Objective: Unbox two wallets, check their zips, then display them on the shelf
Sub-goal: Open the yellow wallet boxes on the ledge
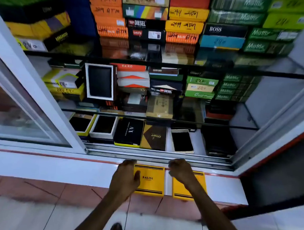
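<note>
Two yellow BALISI wallet boxes lie side by side on the white ledge (224, 189) below the open cabinet. My left hand (126, 178) grips the left edge of the left box (150, 180), thumb on its lid. My right hand (181, 171) rests fisted on the top of the right box (188, 188), covering its upper part. Both boxes are closed, and no wallet shows. The bottom shelf (198, 143) sits just beyond the ledge, holding several displayed wallets in open boxes.
The cabinet's glass shelves are packed with stacked wallet boxes (184, 25). A sliding glass door (24, 108) stands at the left, its metal track (159, 154) along the front. Below the ledge lies tiled floor (36, 214), where my foot (116, 229) shows.
</note>
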